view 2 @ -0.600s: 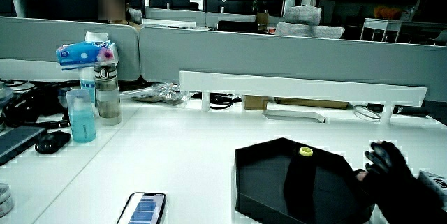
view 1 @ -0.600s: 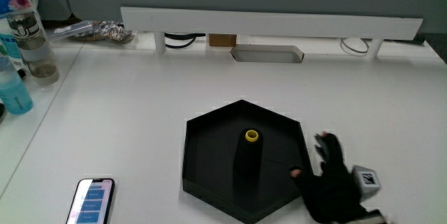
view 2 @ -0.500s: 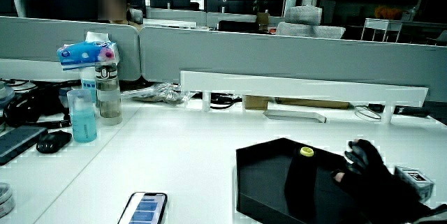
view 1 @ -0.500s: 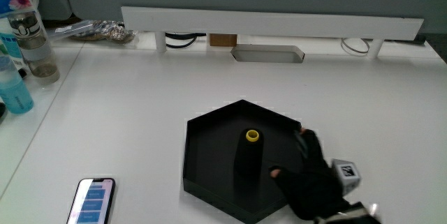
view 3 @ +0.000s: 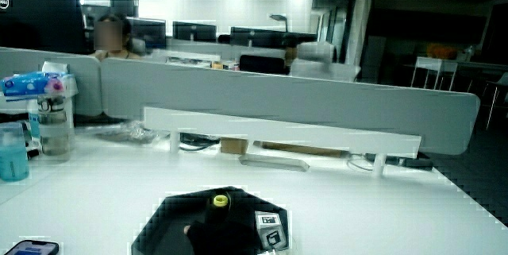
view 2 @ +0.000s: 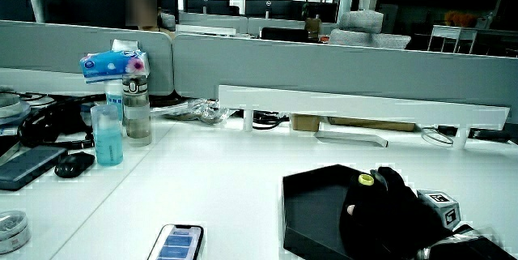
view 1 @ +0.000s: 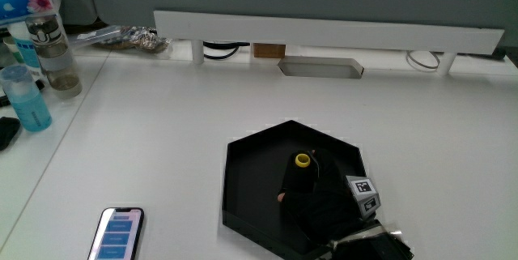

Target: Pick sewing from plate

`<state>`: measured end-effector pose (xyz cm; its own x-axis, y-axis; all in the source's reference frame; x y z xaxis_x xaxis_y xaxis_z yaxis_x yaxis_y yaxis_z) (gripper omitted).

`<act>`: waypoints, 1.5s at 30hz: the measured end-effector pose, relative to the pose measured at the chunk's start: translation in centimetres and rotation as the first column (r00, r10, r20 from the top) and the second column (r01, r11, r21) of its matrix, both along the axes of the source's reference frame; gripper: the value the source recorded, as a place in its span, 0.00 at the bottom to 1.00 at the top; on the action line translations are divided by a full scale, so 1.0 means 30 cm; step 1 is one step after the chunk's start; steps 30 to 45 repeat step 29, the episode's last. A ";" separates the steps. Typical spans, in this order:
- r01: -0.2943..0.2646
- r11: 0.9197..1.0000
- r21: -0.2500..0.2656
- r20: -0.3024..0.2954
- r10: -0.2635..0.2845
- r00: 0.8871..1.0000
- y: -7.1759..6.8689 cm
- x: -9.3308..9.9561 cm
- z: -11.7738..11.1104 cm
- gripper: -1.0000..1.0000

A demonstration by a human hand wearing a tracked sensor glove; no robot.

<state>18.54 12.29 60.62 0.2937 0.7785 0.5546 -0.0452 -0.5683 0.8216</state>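
My hand (view 1: 324, 203) is over the plate (view 1: 243, 179), wrapped round the dark spool (view 1: 301, 181); whether the fingers have actually closed on it I cannot tell. The spool stands near the plate's middle, at about eleven o'clock from my palm, touching it. Its long axis is upright, yellow cap (view 1: 303, 160) pointing up, also visible in both side views (view 2: 367, 180) (view 3: 219, 201). The lift should go straight up along that axis.

Main view: overhead, steep, close. Both side views: low, looking forward. All share the black hexagonal plate (view 1: 243, 181) on the white table (view 1: 162, 130).
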 end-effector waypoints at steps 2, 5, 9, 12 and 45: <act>-0.029 0.999 -0.033 0.004 0.030 1.000 0.003 0.007 0.022 0.50; -0.049 0.997 -0.067 -0.021 0.048 0.999 -0.006 0.007 0.030 0.50; -0.027 0.999 -0.023 -0.088 0.025 0.996 -0.027 0.003 0.035 0.61; -0.033 0.999 0.036 -0.119 0.037 0.992 -0.036 0.009 0.008 0.78; -0.066 0.987 0.150 -0.103 0.082 0.991 -0.073 0.150 0.042 1.00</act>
